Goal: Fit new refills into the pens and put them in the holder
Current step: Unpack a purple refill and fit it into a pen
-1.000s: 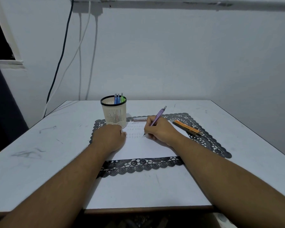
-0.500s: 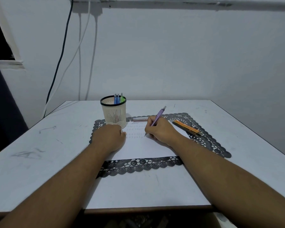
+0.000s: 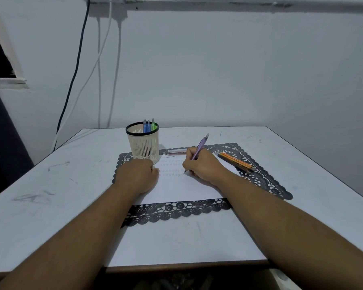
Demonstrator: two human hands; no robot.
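We take the pen holder (image 3: pixel 143 143) as our landmark: a cream mesh cup with a black rim, standing upright on the far left corner of a black lace mat (image 3: pixel 177 211) on the white tabletop (image 3: pixel 50 185).

To the left of the holder we see only bare tabletop with grey scuff marks, and on the wall behind it several cables (image 3: pixel 76 59) hang down.

Inside the holder 3 pens (image 3: pixel 148 126) stand upright against its far rim, 2 blue and 1 green, with their tops poking above the rim.

Just in front of the holder lies our left hand (image 3: pixel 137 176), knuckles up, fingers curled into a loose fist, resting on the left edge of a white sheet of paper (image 3: pixel 184 188). We see nothing held in it. Its knuckles are very near the holder's base; we cannot tell whether they touch it.

The paper lies on the mat, to the front right of the holder, with faint rows of small marks on its far part.

To the right of the holder, at the paper's far edge, lies a small clear packet (image 3: pixel 177 151) with a reddish label, flat on the mat.

Further right our right hand (image 3: pixel 203 167) grips a purple pen (image 3: pixel 200 146) in a writing hold, fingers wrapped round its lower barrel, tip down on the paper and the clicker end tilted up and away from us.

Farthest right of the holder, orange pens (image 3: pixel 236 162) lie together on the mat, just beyond the right hand and apart from it.
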